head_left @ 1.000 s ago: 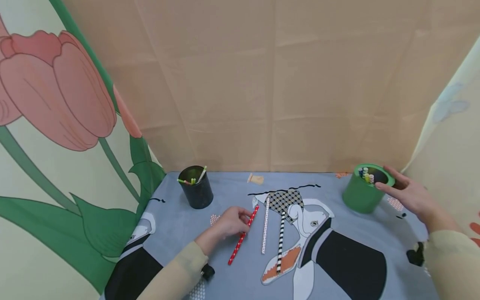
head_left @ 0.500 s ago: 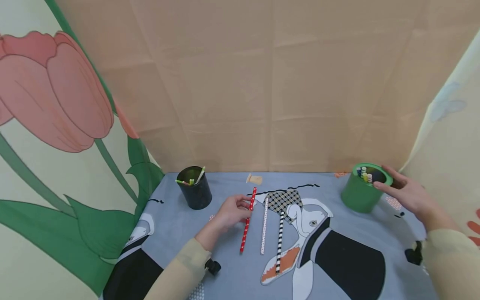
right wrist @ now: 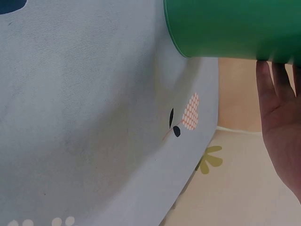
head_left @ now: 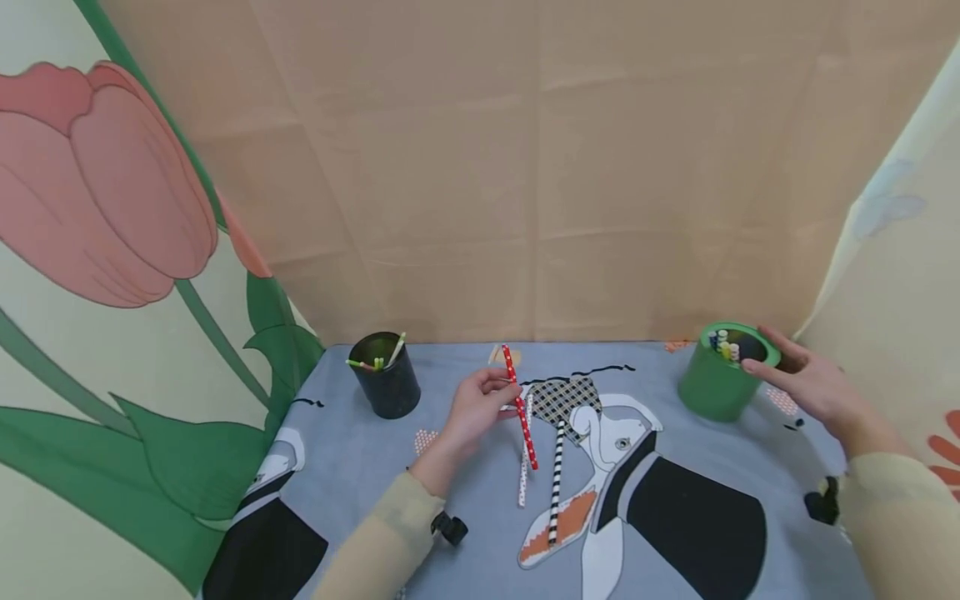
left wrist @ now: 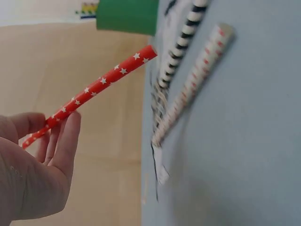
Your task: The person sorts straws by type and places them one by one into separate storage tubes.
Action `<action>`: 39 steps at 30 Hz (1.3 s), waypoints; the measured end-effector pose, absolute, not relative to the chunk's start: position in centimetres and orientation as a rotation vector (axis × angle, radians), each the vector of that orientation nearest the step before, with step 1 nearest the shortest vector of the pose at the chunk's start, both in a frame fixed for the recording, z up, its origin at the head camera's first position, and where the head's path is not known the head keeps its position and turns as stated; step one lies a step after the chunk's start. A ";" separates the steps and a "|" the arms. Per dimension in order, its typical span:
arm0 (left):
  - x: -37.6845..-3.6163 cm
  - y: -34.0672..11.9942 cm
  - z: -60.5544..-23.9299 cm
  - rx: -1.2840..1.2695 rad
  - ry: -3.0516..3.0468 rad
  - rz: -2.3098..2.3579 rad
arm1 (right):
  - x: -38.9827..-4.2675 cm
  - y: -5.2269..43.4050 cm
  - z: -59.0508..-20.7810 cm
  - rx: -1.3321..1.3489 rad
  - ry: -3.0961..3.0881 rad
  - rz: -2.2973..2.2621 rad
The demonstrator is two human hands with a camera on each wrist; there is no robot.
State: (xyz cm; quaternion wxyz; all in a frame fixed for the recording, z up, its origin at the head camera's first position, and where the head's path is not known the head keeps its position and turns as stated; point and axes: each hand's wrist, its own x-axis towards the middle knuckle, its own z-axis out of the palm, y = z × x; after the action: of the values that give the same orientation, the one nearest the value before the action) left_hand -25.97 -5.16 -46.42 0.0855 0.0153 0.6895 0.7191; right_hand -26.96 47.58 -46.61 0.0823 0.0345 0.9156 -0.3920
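Red star-print straw is lifted clear of the desk, pinched in left hand above mid-desk. Right hand, fingers straight, rests against the green cup at the far right corner. Judged: pickup done; white dotted straw and black-striped straw remain lying.

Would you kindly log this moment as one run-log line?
left hand: holds red star straw off cloth | right hand: fingers touch green cup | white dotted straw, black striped straw: on cloth
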 end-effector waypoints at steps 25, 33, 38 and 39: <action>-23.5 8.2 -38.8 0.452 2.016 2.390 | -27.2 47.9 -47.0 0.102 2.737 -1.174; -25.4 13.8 -37.6 0.484 1.934 2.687 | -27.0 48.0 -46.7 0.119 2.744 -1.152; -26.4 16.3 -37.4 0.550 2.000 2.672 | -26.9 47.7 -46.5 0.121 2.741 -1.138; -26.6 16.7 -37.4 0.571 2.032 2.648 | -27.0 47.6 -46.5 0.121 2.739 -1.135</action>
State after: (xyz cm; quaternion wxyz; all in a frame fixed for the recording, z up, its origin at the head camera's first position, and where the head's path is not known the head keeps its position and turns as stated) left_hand -26.57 16.75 -37.38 -0.1220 0.1672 0.5956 0.7761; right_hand -26.96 47.62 -46.50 0.0869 0.0407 0.9196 -0.3811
